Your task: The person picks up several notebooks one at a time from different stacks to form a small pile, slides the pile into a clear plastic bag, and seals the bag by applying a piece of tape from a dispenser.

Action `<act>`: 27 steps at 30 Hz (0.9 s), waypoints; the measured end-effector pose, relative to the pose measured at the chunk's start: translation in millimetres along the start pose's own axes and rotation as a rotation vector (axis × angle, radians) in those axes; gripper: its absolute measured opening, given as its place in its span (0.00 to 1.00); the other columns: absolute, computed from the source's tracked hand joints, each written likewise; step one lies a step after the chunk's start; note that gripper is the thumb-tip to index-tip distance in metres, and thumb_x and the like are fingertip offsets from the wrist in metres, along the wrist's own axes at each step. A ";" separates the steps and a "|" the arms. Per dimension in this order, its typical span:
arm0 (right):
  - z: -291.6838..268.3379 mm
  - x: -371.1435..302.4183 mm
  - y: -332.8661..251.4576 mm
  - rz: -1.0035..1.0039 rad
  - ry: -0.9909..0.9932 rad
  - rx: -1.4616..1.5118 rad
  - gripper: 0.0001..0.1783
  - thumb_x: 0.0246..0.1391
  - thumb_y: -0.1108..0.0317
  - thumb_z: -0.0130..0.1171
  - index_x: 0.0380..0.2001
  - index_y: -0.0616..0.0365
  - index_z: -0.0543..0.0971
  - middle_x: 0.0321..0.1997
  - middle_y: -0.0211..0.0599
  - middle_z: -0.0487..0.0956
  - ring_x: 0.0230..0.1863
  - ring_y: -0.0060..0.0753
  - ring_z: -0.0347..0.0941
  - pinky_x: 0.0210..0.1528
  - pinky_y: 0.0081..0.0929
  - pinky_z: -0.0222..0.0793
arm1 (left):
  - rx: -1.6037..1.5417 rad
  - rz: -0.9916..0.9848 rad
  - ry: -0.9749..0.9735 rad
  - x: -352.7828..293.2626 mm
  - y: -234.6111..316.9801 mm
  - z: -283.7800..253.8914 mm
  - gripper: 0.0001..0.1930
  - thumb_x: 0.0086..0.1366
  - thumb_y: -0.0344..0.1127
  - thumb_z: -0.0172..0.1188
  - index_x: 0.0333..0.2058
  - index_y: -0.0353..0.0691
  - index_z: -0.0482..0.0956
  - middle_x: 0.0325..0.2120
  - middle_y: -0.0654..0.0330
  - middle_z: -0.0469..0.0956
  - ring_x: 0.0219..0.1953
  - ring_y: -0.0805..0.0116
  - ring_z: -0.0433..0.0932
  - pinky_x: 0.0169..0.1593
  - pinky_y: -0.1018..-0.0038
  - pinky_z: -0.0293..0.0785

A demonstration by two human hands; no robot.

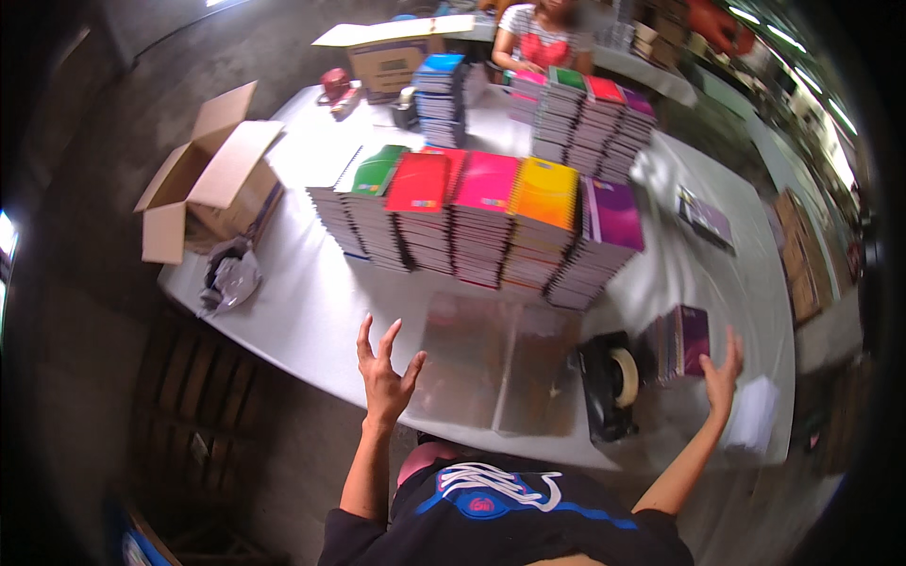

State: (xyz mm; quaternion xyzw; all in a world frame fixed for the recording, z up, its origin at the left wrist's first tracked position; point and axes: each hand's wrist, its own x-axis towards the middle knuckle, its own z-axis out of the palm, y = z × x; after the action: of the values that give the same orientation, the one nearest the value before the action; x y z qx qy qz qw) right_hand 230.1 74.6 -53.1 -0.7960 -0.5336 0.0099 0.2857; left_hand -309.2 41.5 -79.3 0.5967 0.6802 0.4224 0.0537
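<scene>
My left hand (384, 370) is raised over the near edge of the white table (302, 302), fingers spread, holding nothing. It hovers just left of a pile of clear plastic sleeves (491, 363). My right hand (722, 374) is open too, fingers apart, beside a small stack of purple notebooks (681, 341). Between the hands stands a black tape dispenser (609, 382). Beyond them a row of tall spiral notebook stacks (481, 222) with green, red, pink, orange and purple covers fills the table's middle.
More notebook stacks (590, 123) and a blue-topped stack (441, 94) stand at the far side, where another person (543, 38) sits. An open cardboard box (212, 179) hangs over the left edge beside crumpled plastic (228, 278). A second box (392, 57) is at the back.
</scene>
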 end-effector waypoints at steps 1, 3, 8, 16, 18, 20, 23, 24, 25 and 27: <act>-2.4 0.3 -27.1 -0.007 0.138 -0.065 0.36 0.48 0.71 0.59 0.62 0.49 0.62 0.66 0.46 0.60 0.69 0.45 0.48 0.67 0.40 0.44 | -0.062 -0.024 0.035 6.2 -11.6 -5.7 0.32 0.49 0.35 0.71 0.54 0.47 0.70 0.62 0.46 0.51 0.63 0.45 0.55 0.62 0.57 0.58; 5.9 18.1 -97.6 -0.277 0.143 0.231 0.29 0.49 0.74 0.57 0.57 0.55 0.68 0.60 0.44 0.68 0.62 0.43 0.60 0.64 0.37 0.52 | -0.153 -0.103 0.134 20.8 -30.7 -16.5 0.30 0.52 0.38 0.69 0.54 0.46 0.70 0.62 0.51 0.52 0.63 0.49 0.57 0.60 0.54 0.60; 60.8 -23.5 -394.9 -0.903 -0.296 0.553 0.33 0.45 0.62 0.65 0.56 0.53 0.70 0.60 0.46 0.68 0.63 0.46 0.61 0.64 0.44 0.54 | -0.373 -0.240 0.262 65.6 -65.6 -59.3 0.27 0.53 0.39 0.69 0.52 0.44 0.72 0.59 0.52 0.57 0.60 0.52 0.62 0.54 0.56 0.67; 215.1 -33.8 -518.5 -0.723 -0.234 -0.264 0.54 0.45 0.22 0.33 0.67 0.47 0.50 0.71 0.43 0.51 0.71 0.48 0.46 0.66 0.65 0.30 | -0.462 -0.291 0.219 96.5 -159.5 -126.8 0.23 0.56 0.35 0.66 0.50 0.43 0.73 0.56 0.58 0.64 0.54 0.62 0.70 0.52 0.64 0.69; 211.2 -22.0 -505.0 -0.633 -0.236 -0.234 0.57 0.43 0.19 0.27 0.68 0.48 0.48 0.71 0.45 0.49 0.72 0.47 0.43 0.65 0.68 0.28 | -0.450 -0.371 0.207 97.7 -181.2 -132.6 0.22 0.57 0.35 0.66 0.50 0.42 0.72 0.55 0.59 0.65 0.51 0.64 0.72 0.51 0.66 0.69; 212.2 -18.0 -511.0 -0.559 -0.250 -0.256 0.58 0.42 0.19 0.27 0.68 0.49 0.49 0.71 0.47 0.50 0.72 0.47 0.43 0.64 0.70 0.28 | -0.513 -0.382 0.194 106.6 -193.9 -131.0 0.21 0.57 0.35 0.65 0.50 0.42 0.72 0.54 0.59 0.65 0.51 0.64 0.72 0.50 0.68 0.70; 202.4 -16.9 -547.6 -0.573 -0.276 -0.240 0.58 0.42 0.19 0.31 0.68 0.50 0.49 0.71 0.48 0.49 0.72 0.48 0.42 0.63 0.74 0.28 | -0.557 -0.325 0.176 119.3 -201.3 -127.6 0.20 0.57 0.35 0.65 0.49 0.42 0.73 0.53 0.58 0.67 0.49 0.64 0.73 0.48 0.69 0.71; 199.7 -22.6 -562.1 -0.721 -0.258 -0.207 0.57 0.43 0.20 0.33 0.68 0.50 0.48 0.71 0.49 0.49 0.72 0.48 0.42 0.62 0.75 0.28 | -0.579 -0.308 0.150 123.9 -201.8 -124.9 0.20 0.58 0.34 0.64 0.50 0.42 0.72 0.53 0.59 0.67 0.49 0.64 0.73 0.49 0.70 0.71; 200.6 -30.4 -575.2 -0.861 -0.247 -0.172 0.57 0.44 0.21 0.36 0.68 0.51 0.48 0.71 0.49 0.48 0.72 0.49 0.42 0.61 0.77 0.28 | -0.597 -0.292 0.114 126.9 -202.3 -123.1 0.21 0.58 0.33 0.64 0.50 0.42 0.71 0.53 0.59 0.67 0.50 0.65 0.73 0.49 0.70 0.71; 212.1 -43.0 -613.0 -1.017 -0.283 -0.222 0.53 0.46 0.29 0.47 0.67 0.52 0.51 0.70 0.51 0.51 0.71 0.50 0.45 0.64 0.70 0.35 | -0.707 -0.299 0.086 138.5 -200.9 -115.9 0.21 0.58 0.33 0.64 0.50 0.41 0.72 0.53 0.58 0.67 0.50 0.64 0.73 0.49 0.70 0.71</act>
State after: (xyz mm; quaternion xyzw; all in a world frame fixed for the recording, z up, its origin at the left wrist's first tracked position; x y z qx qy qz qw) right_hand -373.7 296.0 42.3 -0.4534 -0.8828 -0.0792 0.0938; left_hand -569.1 114.9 -74.0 0.4175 0.5738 0.6430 0.2883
